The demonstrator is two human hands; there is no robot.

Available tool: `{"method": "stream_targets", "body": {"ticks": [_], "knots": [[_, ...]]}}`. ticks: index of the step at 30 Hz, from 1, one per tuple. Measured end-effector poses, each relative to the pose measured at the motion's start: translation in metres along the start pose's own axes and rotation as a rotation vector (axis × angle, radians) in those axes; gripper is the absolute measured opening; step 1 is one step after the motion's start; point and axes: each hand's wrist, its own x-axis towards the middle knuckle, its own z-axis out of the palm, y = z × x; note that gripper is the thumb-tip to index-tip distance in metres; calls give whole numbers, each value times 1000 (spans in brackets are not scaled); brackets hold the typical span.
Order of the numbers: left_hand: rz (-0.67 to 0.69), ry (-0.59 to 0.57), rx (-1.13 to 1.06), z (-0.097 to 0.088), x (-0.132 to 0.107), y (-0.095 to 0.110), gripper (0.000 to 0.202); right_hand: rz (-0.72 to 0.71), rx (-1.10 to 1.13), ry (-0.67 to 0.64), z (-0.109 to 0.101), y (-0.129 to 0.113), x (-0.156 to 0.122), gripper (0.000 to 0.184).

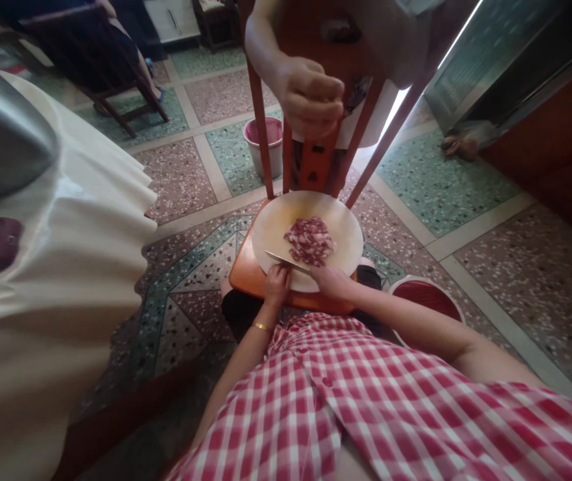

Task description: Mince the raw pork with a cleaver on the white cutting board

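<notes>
My right hand (332, 280) is closed around the handle of a knife (286, 261), whose blade points left over a round, pale cutting board (268, 224). Just under the blade, at the near left rim of the board, my left hand (278, 283) has its fingers bent together. Whatever they pinch is hidden. A heap of chopped raw meat (310, 240), dark red with pale fat, lies in the middle of the board, beyond the knife. The board rests on the seat of a wooden chair (240, 270).
Another person's closed hand (311, 97) hangs above the chair back. A cloth-covered table (100, 220) with a large metal pot (8, 133) stands at left. A bin (266, 157) is behind the chair. A red-and-white basin (429, 298) sits at right on the floor.
</notes>
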Motion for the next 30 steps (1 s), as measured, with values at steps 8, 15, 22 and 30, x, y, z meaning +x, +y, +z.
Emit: {"method": "stream_targets", "body": {"ticks": [8,15,22,30], "knots": [[-3,-10,49,9,-3,-7,15,-88,18,41,1,-35,39,31],[16,-14,81,4,-1,-1,15,-77,27,65,0,-29,32,32],[18,57,-18,-3,0,3,18,107,-9,-4,-6,12,2,32],[17,-23,43,0,-5,-4,20,-29,26,-14,0,-21,4,29]]}}
